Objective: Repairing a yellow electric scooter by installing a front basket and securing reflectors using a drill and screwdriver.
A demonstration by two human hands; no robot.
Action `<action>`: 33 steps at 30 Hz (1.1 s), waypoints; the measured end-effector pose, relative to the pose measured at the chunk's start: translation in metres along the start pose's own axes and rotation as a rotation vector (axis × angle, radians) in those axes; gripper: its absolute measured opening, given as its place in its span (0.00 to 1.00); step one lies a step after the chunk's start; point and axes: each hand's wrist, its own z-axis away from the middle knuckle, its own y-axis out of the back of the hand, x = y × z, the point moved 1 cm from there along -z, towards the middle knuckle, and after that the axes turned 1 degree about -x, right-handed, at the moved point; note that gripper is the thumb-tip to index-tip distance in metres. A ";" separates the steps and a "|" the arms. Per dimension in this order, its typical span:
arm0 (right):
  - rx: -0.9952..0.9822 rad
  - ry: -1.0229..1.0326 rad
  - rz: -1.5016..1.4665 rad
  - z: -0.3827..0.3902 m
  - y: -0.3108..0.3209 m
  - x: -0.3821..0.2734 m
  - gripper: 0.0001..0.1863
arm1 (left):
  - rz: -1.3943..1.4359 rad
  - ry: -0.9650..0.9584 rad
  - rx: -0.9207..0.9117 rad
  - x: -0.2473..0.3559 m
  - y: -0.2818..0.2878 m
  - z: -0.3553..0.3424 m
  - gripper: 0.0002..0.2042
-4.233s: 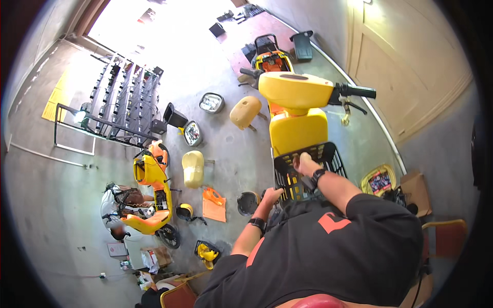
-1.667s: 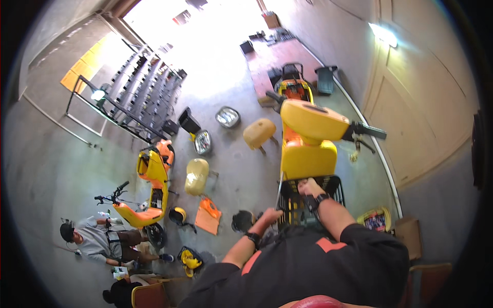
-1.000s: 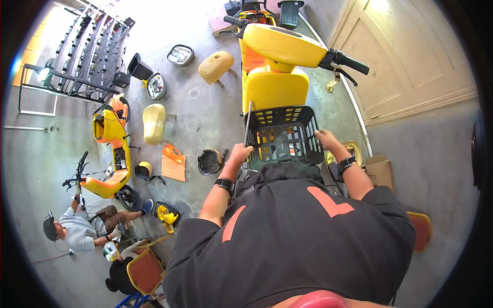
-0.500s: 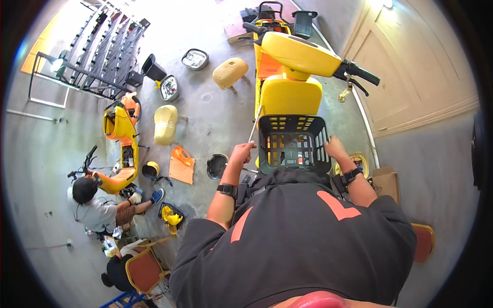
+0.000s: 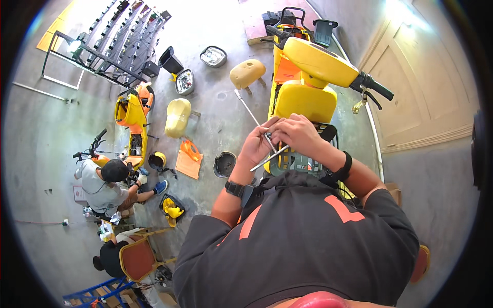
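Note:
Both my hands are close together above the near-left part of a black slatted basket (image 5: 328,134), fixed to the front of a yellow scooter (image 5: 308,102). My left hand (image 5: 252,150) is closed around a metal T-handle wrench (image 5: 248,109). Its long shaft points away to the far left, and its crossbar lies below the fingers, over the basket's edge. My right hand (image 5: 300,134) has bent, closed fingertips meeting the left fingers beside the shaft. Whatever those fingertips pinch is too small and hidden to name.
On the left, a person in a light shirt (image 5: 102,187) sits beside another yellow scooter (image 5: 131,115). Two tan padded seats (image 5: 177,118), headlamps (image 5: 213,56), a round black shell (image 5: 224,164) and an orange panel (image 5: 189,165) lie on the floor. A door (image 5: 426,77) is at right.
My right hand has left the basket's right side and come to my left hand. The wrench has swung up over the basket's left part. The seated person has leaned toward the other scooter.

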 end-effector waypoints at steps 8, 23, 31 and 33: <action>-0.084 -0.191 -0.312 0.009 -0.030 0.016 0.09 | -0.071 -0.043 0.003 -0.018 0.007 0.002 0.21; 0.327 -0.956 -1.060 0.107 -0.032 0.192 0.19 | -0.933 -0.158 0.628 0.051 0.040 0.049 0.13; 0.252 -1.396 -1.243 0.143 -0.115 0.220 0.19 | -1.190 0.418 0.732 -0.015 0.139 0.039 0.14; 0.241 -1.342 -1.220 0.139 -0.124 0.225 0.19 | -1.199 0.419 0.742 -0.023 0.147 0.036 0.14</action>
